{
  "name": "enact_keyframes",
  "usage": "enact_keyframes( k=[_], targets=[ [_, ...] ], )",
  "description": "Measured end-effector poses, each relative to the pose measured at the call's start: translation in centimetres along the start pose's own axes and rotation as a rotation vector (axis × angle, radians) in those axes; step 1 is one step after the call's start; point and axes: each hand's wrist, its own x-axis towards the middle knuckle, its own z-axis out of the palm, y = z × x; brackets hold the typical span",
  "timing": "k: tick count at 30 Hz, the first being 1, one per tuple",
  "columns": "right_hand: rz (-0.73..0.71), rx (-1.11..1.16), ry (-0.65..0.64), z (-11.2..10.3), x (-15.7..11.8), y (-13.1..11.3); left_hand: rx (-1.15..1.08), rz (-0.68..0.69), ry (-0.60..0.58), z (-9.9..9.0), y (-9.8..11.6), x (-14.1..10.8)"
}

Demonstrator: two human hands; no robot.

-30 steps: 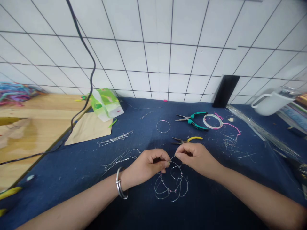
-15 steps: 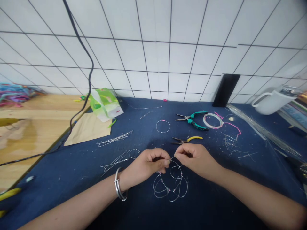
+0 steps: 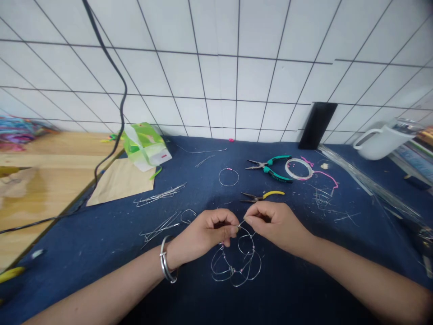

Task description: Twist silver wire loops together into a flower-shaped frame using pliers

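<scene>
Fingers point(image 3: 232, 231) pinching wire point(image 3: 241, 223), loops point(image 3: 232, 271) (beaded) shifted leftward

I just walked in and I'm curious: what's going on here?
Someone's left hand and right hand pinch the top of a looped wire piece with pink beads between their fingers. Yellow-handled pliers and green-handled pliers lie beyond, on the dark blue cloth.

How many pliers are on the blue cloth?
2 for sure: teal-handled pliers beside the white ring, and yellow-handled pliers just beyond the right hand. I can't tell what the cut-off yellow thing at the lower left edge is.
</scene>
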Motion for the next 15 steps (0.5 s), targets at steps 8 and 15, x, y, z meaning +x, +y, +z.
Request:
enact_keyframes(
  k=[8,15],
  targets=[
    [-0.020,-0.006,0.016,-0.33,-0.04,-0.16,-0.014,0.015,-0.028,0.01,-0.13,0.06],
    [-0.015,-0.001,0.024,-0.26,-0.05,-0.28,-0.012,0.014,-0.031,0.07,-0.21,0.11]
  ],
)
